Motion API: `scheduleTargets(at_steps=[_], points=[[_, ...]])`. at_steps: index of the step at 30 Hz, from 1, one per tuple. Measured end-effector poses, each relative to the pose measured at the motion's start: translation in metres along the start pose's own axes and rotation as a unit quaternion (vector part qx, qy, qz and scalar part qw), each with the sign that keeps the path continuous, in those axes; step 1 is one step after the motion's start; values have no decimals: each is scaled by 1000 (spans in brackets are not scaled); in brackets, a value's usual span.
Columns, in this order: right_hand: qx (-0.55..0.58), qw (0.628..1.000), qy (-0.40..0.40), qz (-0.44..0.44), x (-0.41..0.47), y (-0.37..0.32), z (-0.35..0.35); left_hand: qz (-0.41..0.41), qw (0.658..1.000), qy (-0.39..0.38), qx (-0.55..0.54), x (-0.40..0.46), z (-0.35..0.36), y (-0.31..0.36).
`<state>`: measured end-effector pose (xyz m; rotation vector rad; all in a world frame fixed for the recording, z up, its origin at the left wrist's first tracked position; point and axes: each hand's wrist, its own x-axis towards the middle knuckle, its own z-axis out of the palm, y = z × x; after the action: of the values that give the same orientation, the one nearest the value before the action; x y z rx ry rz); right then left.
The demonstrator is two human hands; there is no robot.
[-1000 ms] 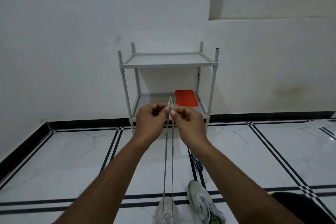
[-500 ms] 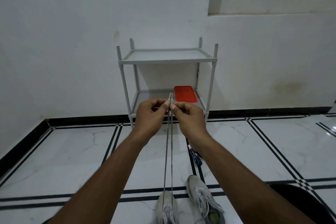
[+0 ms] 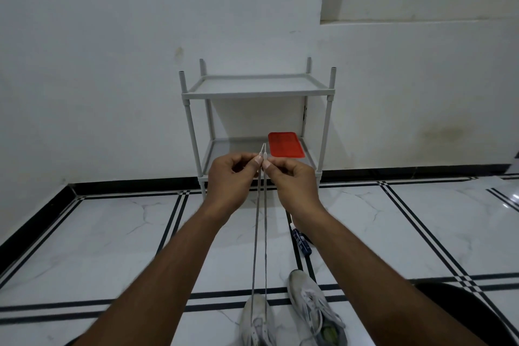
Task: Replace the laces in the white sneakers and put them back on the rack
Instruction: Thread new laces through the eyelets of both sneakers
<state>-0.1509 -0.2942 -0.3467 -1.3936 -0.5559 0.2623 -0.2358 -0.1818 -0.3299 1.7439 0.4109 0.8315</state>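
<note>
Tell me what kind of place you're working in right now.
Probably a room or entryway in a home: white marble-look floor tiles with black inlay lines, plain white walls, and a small grey two-shelf rack against the wall, sneakers on the floor before it.

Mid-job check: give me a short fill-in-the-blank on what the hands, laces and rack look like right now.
1. Both lace ends are held up side by side, one in each ____.
2. The two strands run down to the ____ sneaker of the pair.
3. The red tray lies on the rack's ____ shelf.
4. The rack's top shelf holds ____ sneakers.

Missing words: hand; left; lower; no
</note>
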Motion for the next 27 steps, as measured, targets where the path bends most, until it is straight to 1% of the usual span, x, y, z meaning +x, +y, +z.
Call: scheduleTargets(at_steps=[21,27], points=[[-29,1000,-3,-6,-2,-3,-3,-2,999,-3,34,-1,-1,1],[-49,998,24,32,4,5,-8,-28,999,6,43,0,-8,-8]])
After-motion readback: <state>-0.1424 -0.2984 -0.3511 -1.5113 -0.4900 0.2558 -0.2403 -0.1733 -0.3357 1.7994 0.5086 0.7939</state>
